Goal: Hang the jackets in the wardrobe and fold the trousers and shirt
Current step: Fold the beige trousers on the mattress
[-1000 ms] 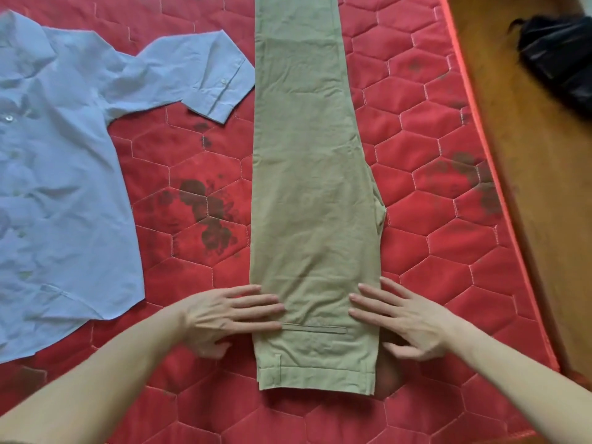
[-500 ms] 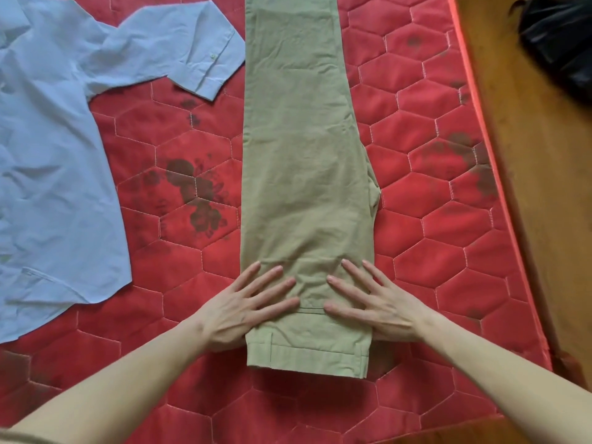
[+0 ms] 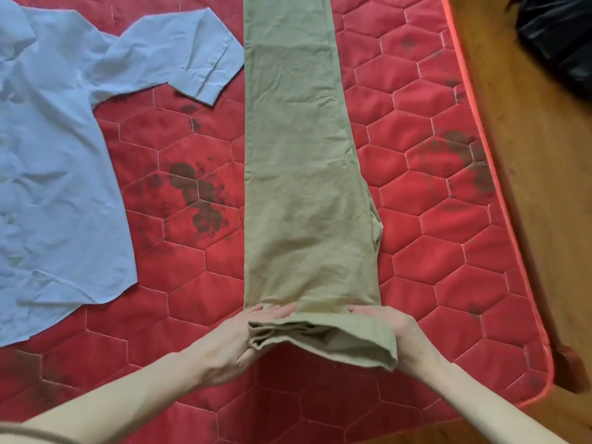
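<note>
Since a moment ago both hands have gone from pressing flat to lifting the waistband. At far left the shirt [image 3: 54,174] waits spread on the mattress [image 3: 448,251]; my left hand [image 3: 237,341] and right hand [image 3: 400,334] each grip a near corner of the trousers [image 3: 304,187], which lie lengthwise mid-mattress, ready to fold away from me.

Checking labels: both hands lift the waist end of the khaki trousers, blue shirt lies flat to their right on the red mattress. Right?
Not quite. The shirt lies to the left of the trousers, not the right, as the head view shows. The rest holds: left hand and right hand lift the waist end off the red mattress.
</note>
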Motion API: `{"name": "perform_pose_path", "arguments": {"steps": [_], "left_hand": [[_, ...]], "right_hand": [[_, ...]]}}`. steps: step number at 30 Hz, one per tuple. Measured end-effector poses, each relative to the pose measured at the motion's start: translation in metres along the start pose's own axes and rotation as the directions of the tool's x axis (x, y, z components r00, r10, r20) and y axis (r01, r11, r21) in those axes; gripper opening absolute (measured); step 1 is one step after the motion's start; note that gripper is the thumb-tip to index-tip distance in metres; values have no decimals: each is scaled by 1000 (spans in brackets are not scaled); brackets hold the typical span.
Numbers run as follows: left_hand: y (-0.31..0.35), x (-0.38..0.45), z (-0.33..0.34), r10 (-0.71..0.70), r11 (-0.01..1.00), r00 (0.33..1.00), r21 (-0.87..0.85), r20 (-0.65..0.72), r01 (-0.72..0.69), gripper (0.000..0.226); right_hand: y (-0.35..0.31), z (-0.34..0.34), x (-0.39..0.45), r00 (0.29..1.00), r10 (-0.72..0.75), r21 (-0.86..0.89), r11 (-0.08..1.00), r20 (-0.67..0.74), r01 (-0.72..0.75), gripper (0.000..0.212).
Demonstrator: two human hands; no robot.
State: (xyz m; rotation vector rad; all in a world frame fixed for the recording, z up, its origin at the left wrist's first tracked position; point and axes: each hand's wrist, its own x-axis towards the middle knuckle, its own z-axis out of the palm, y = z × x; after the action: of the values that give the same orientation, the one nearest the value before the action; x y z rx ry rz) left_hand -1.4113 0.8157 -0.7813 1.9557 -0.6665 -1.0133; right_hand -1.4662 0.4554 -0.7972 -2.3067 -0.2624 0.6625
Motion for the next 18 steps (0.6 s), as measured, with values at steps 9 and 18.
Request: {"name": "perform_pose_path", "arguments": {"steps": [9,18], "left_hand": [[10,15,18,-496,821,774,-502,-394,271,72],[6,33,12,-511,853,690,-404,-513,331,44]], "right_hand": [[-43,9,43,874,269,382,918,-405,-106,41],[-45,18,84,699,522,538,811,-490,-229,38]]}}
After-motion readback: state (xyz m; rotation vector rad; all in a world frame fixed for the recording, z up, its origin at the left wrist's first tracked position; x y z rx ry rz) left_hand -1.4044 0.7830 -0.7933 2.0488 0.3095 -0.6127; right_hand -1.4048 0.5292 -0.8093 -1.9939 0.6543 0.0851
